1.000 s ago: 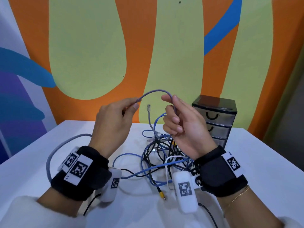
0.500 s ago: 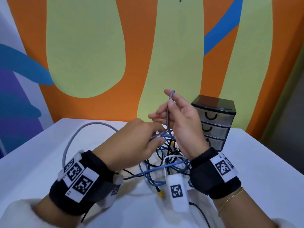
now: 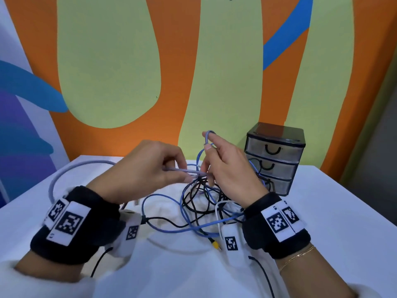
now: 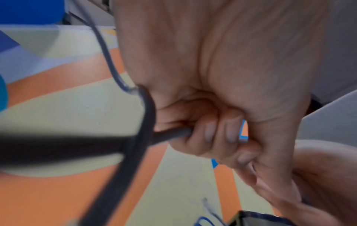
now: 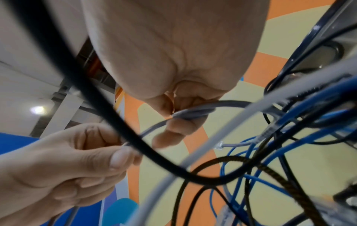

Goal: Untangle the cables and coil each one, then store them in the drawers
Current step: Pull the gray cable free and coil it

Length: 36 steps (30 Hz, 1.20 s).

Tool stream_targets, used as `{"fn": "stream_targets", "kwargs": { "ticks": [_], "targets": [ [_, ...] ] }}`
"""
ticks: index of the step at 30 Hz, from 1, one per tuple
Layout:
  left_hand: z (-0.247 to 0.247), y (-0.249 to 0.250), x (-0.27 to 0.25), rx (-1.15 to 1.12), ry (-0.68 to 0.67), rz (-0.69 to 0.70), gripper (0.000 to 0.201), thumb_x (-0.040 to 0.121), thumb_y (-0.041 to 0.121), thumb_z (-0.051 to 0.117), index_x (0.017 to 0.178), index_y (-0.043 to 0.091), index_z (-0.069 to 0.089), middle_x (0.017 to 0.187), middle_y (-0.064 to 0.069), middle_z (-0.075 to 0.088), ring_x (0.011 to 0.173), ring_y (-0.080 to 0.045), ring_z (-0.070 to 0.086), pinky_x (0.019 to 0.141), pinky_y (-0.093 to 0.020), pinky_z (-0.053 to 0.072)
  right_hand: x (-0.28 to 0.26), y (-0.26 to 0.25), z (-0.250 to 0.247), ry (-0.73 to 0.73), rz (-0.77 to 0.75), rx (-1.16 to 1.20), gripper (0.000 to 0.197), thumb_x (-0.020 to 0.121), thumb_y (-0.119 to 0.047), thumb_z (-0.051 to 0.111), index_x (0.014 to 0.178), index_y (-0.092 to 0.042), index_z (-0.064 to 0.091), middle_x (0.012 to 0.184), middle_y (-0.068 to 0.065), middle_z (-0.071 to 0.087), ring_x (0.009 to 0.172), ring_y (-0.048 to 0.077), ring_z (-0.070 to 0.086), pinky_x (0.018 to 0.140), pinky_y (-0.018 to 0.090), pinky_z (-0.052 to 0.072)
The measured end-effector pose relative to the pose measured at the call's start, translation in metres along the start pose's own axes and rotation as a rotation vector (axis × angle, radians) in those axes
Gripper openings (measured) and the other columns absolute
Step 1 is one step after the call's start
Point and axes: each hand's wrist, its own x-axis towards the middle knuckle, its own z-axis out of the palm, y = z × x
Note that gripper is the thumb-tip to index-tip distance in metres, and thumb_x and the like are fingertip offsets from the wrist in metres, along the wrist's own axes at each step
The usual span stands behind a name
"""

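A grey cable (image 3: 64, 175) arcs up from the table's left side into my left hand (image 3: 150, 168), which pinches it between thumb and fingers (image 4: 210, 133). My right hand (image 3: 223, 166) grips a folded loop of the same grey cable (image 5: 193, 113); the loop's tip sticks up above the fingers (image 3: 207, 134). Under both hands lies a tangle of blue, black and white cables (image 3: 199, 205) on the white table (image 3: 322, 211). A small black three-drawer unit (image 3: 275, 158) stands behind my right hand with its drawers closed.
The painted orange and green wall (image 3: 171, 61) rises right behind the table. A yellow-tipped plug (image 3: 215, 245) lies near my right wrist camera. Black camera leads (image 3: 262, 274) trail toward the table's front edge.
My hands have come together and dropped lower. The grey cable, earlier stretched as an arch between them, is now folded into a loop in my right hand, with my left hand close against it.
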Motion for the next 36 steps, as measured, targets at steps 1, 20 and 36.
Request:
{"fn": "stream_targets", "kwargs": {
  "ticks": [1, 20, 36],
  "targets": [
    [-0.004, -0.003, 0.000, -0.011, 0.034, -0.002, 0.022, 0.081, 0.046, 0.088, 0.081, 0.029, 0.075, 0.055, 0.010, 0.052, 0.054, -0.009, 0.042, 0.052, -0.023, 0.028, 0.000, -0.001, 0.000, -0.013, -0.011, -0.032, 0.032, 0.111, -0.025, 0.039, 0.137, -0.025, 0.057, 0.066, 0.003, 0.066, 0.059, 0.018, 0.063, 0.064, 0.037, 0.050],
    [-0.028, -0.031, 0.000, 0.094, 0.122, -0.123, 0.011, 0.098, 0.036, 0.075, 0.107, 0.034, 0.082, 0.091, 0.014, 0.080, 0.086, -0.001, 0.073, 0.080, -0.035, 0.063, -0.002, -0.012, -0.019, -0.171, 0.178, 0.832, 0.037, 0.112, -0.032, 0.043, 0.078, -0.016, 0.051, 0.067, -0.004, 0.018, 0.050, 0.009, 0.014, 0.046, 0.024, 0.009],
    [0.007, 0.033, -0.008, 0.049, -0.333, -0.031, 0.014, 0.096, 0.014, 0.068, 0.082, 0.016, 0.069, 0.067, 0.003, 0.076, 0.056, -0.012, 0.069, 0.057, -0.024, 0.052, 0.001, -0.009, 0.012, -0.049, 0.013, 0.494, 0.037, 0.115, -0.022, 0.035, 0.150, -0.013, 0.043, 0.087, 0.004, 0.076, 0.077, 0.014, 0.074, 0.079, 0.029, 0.060]
  ]
}}
